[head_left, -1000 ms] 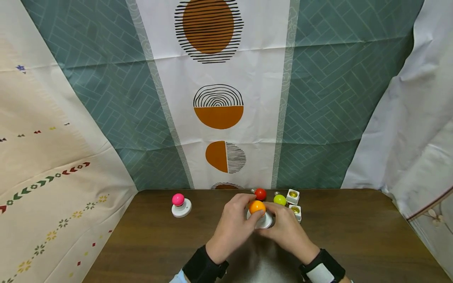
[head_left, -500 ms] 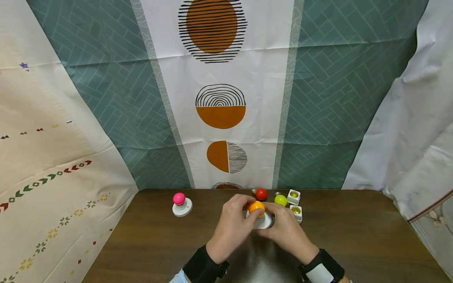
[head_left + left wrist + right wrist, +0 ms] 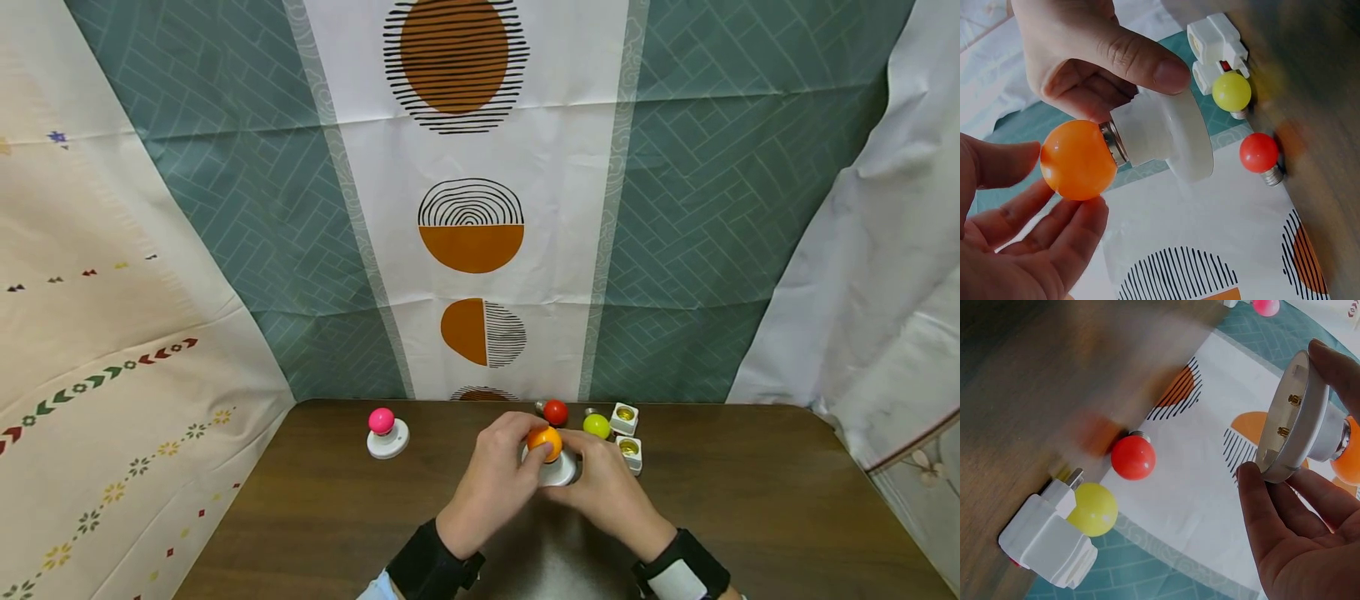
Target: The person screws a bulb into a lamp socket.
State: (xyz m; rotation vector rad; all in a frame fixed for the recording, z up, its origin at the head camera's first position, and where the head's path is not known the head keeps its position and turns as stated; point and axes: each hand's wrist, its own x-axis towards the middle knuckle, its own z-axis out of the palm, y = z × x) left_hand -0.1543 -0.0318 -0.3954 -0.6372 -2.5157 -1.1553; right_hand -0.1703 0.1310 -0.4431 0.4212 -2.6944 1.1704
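My left hand [image 3: 491, 479] pinches a small orange light bulb [image 3: 1079, 162] between thumb and fingers. My right hand [image 3: 613, 490] grips the round white lamp holder [image 3: 1188, 134] by its flange. The bulb's metal screw base sits at the mouth of the holder, partly inside, with a band of metal showing. Both are held up off the table, and the right wrist view shows the hollow underside of the holder [image 3: 1291, 422] with two brass terminals.
Behind the hands lie a red bulb [image 3: 555, 412], a yellow-green bulb [image 3: 596, 427] and two white plug-in sockets [image 3: 628, 452]. At the left, a pink bulb [image 3: 381, 421] stands in a white holder [image 3: 387, 445] on the brown table [image 3: 322, 508]. Patterned cloth [image 3: 480, 150] hangs at the back edge.
The left thumb and fingers have shifted slightly around the orange bulb. Both hands stay in the same place, and the whole view has drifted a little sideways.
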